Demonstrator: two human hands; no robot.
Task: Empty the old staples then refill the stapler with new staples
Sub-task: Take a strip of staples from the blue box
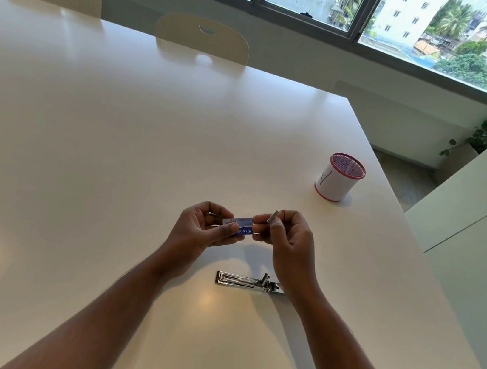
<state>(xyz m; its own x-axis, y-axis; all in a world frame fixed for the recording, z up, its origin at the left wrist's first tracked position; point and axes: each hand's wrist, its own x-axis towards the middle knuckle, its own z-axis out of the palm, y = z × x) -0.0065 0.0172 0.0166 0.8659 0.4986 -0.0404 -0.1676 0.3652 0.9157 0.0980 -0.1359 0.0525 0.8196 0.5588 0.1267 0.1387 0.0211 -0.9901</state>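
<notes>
**Fresh staples out of the box, stapler waiting open**

The stapler (248, 282) lies opened flat on the worktop (117, 135), its metal channel facing up, apparently so a strip can drop straight in. Just beyond it, toward 12 o'clock, the left hand (201, 230) pinches a small blue staple box (242, 226) to steady it, while the right hand (286, 237) grips a strip of staples (273, 217) between fingertips, probably the refill. A pink-rimmed mesh cup (340, 179) stands well apart at 1 o'clock, possibly for discarded staples.
</notes>
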